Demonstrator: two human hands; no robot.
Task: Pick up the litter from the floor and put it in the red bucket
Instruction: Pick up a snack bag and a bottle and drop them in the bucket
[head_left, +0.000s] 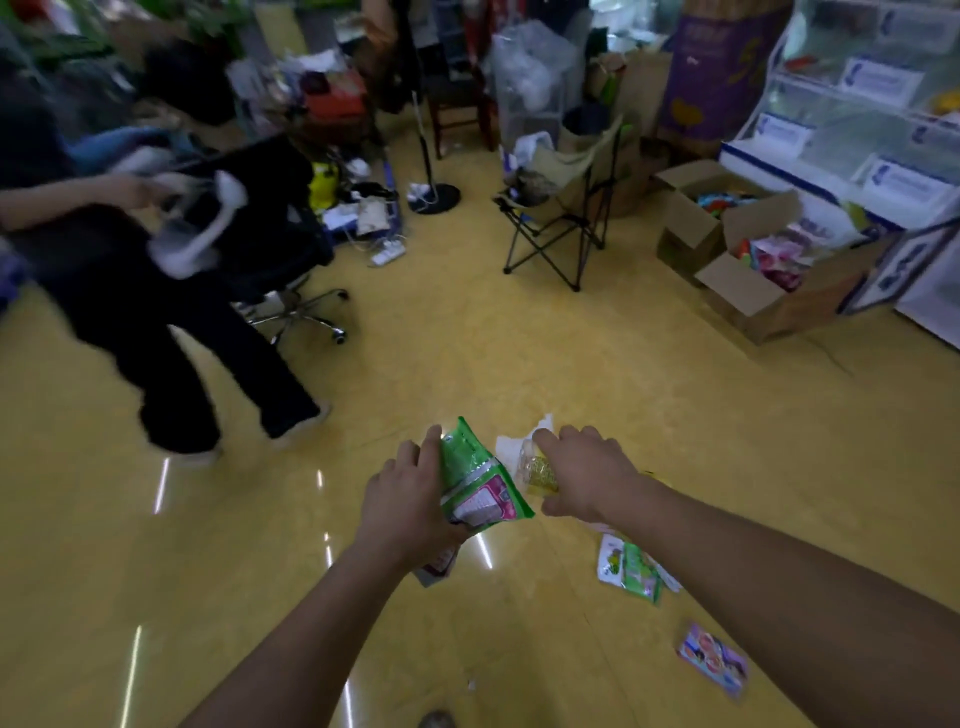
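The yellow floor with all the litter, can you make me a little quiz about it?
1. True or false: the left hand holds a green plastic wrapper.
2. Which lies nearest the picture's bottom edge: A) the pink and purple flat packet, B) the green and white crumpled wrapper, C) the folding camp chair?
3. Fill in: the right hand grips a small ____ netted packet.

Key: 1 true; 2 A; 3 yellow.
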